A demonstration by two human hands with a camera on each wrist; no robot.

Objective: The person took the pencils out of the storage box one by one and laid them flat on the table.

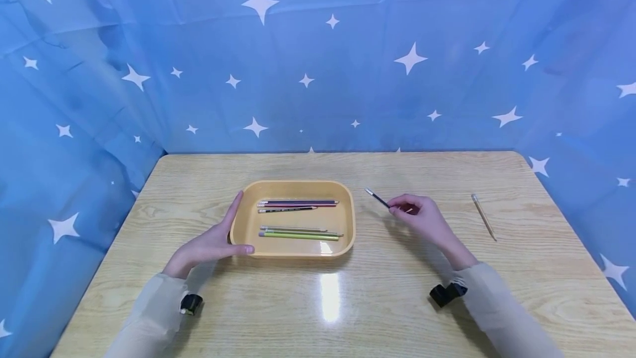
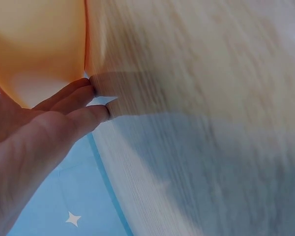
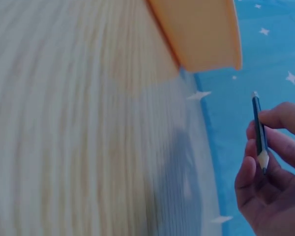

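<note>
A shallow yellow tray (image 1: 293, 247) sits on the table, with several pencils lying in it in two groups. Dark and red pencils (image 1: 298, 203) are toward its back, green and pale ones (image 1: 300, 234) toward its front. My left hand (image 1: 211, 245) rests against the tray's left end, fingers fairly straight, thumb at the front left corner. In the left wrist view its fingers (image 2: 78, 96) lie along the tray's wall. My right hand (image 1: 419, 217) pinches a short dark pencil (image 3: 258, 125) to the right of the tray, white end pointing up toward the left, sharpened tip near the palm.
Farther right on the wooden table (image 1: 387, 314) lies a tan pencil (image 1: 483, 215). A blue curtain with white stars (image 1: 343, 59) hangs behind the table and along both sides. Each wrist wears a small black camera (image 1: 448, 294).
</note>
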